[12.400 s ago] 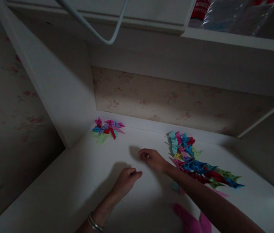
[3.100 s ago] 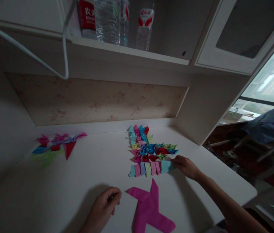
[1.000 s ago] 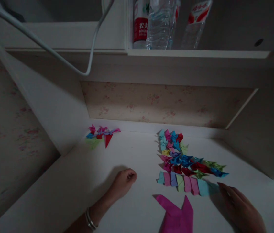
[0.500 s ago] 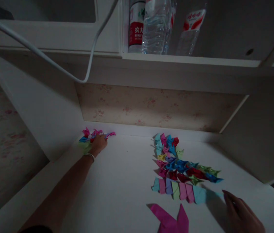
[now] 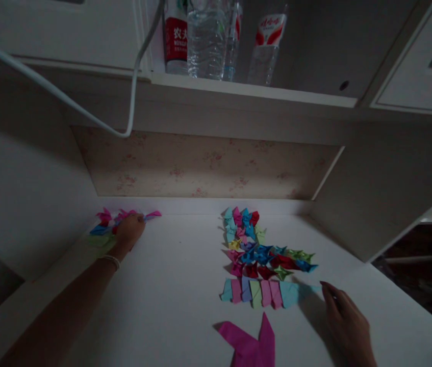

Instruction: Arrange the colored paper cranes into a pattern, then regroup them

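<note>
My left hand (image 5: 128, 231) reaches far to the back left of the white desk (image 5: 170, 290) and rests closed on a small pile of coloured folded paper pieces (image 5: 105, 224); what its fingers hold is hidden. My right hand (image 5: 348, 326) lies on the desk at the front right, fingers stretched flat, its tips touching the light blue end of a row of folded paper strips (image 5: 261, 293). Behind that row lies a larger cluster of small folded paper pieces (image 5: 256, 242) in blue, red, pink and green. A big magenta folded paper star (image 5: 250, 344) lies at the front edge.
A shelf (image 5: 254, 92) above the desk carries several plastic water bottles (image 5: 206, 35). A white cable (image 5: 85, 109) hangs in a loop at the upper left. Side panels close the desk in on the left and right; a floral wall panel stands at the back.
My left hand has stayed on the pile at the back left after reaching there from the desk's middle a second ago. The view swung slightly right. My right hand holds its place.
</note>
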Available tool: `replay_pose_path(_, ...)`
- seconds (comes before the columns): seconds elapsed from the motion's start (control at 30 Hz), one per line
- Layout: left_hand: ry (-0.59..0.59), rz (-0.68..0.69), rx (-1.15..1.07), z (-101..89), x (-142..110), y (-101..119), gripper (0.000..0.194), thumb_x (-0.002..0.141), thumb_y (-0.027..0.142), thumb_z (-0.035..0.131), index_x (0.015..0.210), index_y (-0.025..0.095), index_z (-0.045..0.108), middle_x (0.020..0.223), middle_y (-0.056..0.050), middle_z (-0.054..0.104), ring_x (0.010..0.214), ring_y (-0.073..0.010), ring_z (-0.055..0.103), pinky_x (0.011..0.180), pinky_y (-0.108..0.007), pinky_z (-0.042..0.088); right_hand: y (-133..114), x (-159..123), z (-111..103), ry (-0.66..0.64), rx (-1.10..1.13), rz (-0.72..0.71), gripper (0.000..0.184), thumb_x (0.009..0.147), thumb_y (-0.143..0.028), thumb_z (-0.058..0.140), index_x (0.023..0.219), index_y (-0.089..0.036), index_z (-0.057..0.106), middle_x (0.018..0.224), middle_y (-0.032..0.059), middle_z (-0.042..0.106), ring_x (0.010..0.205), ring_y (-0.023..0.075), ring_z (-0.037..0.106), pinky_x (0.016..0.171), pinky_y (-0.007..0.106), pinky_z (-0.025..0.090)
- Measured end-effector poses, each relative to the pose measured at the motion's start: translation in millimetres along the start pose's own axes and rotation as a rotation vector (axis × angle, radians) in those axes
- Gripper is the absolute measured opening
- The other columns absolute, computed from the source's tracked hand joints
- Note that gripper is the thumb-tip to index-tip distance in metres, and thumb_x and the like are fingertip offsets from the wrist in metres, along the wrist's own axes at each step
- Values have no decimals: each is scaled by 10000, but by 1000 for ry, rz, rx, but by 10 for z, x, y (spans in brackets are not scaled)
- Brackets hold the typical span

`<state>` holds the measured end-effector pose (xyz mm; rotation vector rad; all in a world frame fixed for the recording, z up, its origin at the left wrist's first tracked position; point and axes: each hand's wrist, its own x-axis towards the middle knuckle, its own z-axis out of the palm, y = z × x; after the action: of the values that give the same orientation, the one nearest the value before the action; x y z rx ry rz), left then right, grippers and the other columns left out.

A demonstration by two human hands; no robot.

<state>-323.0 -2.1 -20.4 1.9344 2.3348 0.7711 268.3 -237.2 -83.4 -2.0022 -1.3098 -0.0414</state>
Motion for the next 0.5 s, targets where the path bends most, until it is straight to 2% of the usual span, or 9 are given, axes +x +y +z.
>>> replay_pose_path(0.17,-8,59,-135,-157,-302,14,312,859,296,434,1033,184,667,1089,-83,709,1011,-250,641,916,-372,461,-1,1,-12,-9,7,21,518,802,-589,357,1012,-211,642,1073,89,678,951,275,636,804,365,478)
replay_pose_path(0.27,-57,106,-277,-220,-567,127,321,857,379,462,1049,199,646,1043,-61,724,930,-219,673,817,-318,513,-34,-15,-24,-13,23,20,512,806,-589,366,1011,-211,643,1051,88,683,882,263,646,788,362,476)
replay_pose_path(0.37,-156,75,-636,-273,-877,378,424,791,434,563,1132,182,582,898,-59,734,770,-220,683,597,-283,518,-76,-46,-40,-2,44,11,491,828,-563,367,1018,-202,640,1054,98,680,839,247,648,765,346,472)
replay_pose_path(0.5,-261,61,-948,-326,-1251,850,530,722,415,669,1174,177,528,796,-31,717,675,-175,647,559,-250,480,-86,-77,-50,-17,41,-9,465,837,-531,378,1029,-197,640,1073,109,676,847,247,647,748,338,465)
